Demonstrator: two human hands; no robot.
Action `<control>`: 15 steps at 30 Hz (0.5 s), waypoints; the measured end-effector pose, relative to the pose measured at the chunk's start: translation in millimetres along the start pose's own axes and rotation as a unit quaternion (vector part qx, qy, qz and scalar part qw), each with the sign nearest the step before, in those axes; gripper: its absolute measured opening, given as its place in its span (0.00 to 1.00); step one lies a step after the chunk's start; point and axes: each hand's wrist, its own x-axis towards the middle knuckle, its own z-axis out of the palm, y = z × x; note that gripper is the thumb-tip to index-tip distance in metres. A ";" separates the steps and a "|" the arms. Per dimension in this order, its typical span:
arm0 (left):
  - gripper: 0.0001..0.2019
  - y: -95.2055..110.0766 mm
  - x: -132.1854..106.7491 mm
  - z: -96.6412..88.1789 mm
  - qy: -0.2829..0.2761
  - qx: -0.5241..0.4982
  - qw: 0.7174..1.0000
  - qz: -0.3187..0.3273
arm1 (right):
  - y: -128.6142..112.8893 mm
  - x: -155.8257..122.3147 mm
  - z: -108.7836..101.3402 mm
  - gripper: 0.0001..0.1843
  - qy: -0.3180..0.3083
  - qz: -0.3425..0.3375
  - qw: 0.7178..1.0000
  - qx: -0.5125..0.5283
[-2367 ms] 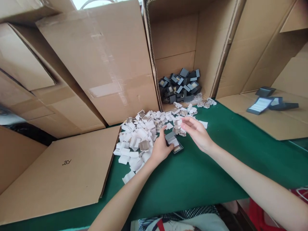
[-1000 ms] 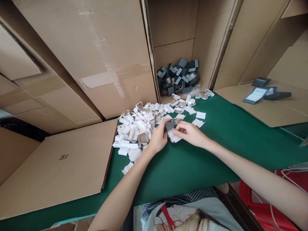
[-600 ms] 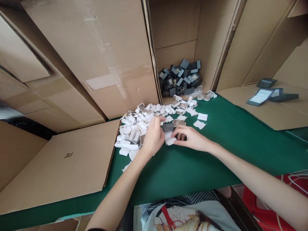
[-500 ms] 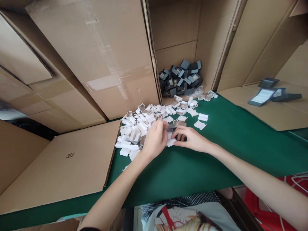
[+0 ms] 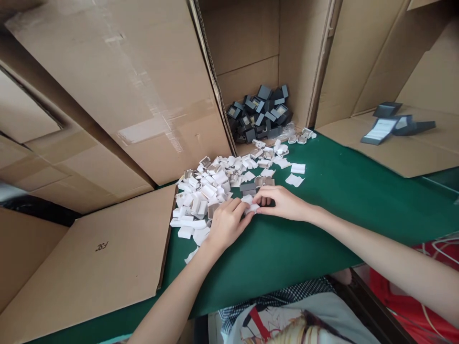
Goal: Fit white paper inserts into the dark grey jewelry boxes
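A heap of small white folded inserts lies on the green table. My left hand and my right hand meet at the heap's near right edge, fingers curled and pinched together on a small white insert. A small dark grey box lies just beyond my fingertips, not held. More dark grey boxes are piled inside an open carton behind the heap.
Large cardboard cartons stand along the back, with a flat cardboard flap at the left. On a cardboard flap at the right lie a few open dark boxes. Loose white inserts are scattered near the carton's mouth.
The left hand has let go of the dark grey box and drawn back toward me. Both hands now pinch a white insert in front of that box.
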 end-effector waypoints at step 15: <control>0.08 -4.7 -1.5 5.1 0.110 -0.136 0.984 0.018 | -10.2 -6.0 -6.6 0.10 0.044 -0.058 0.996 -0.048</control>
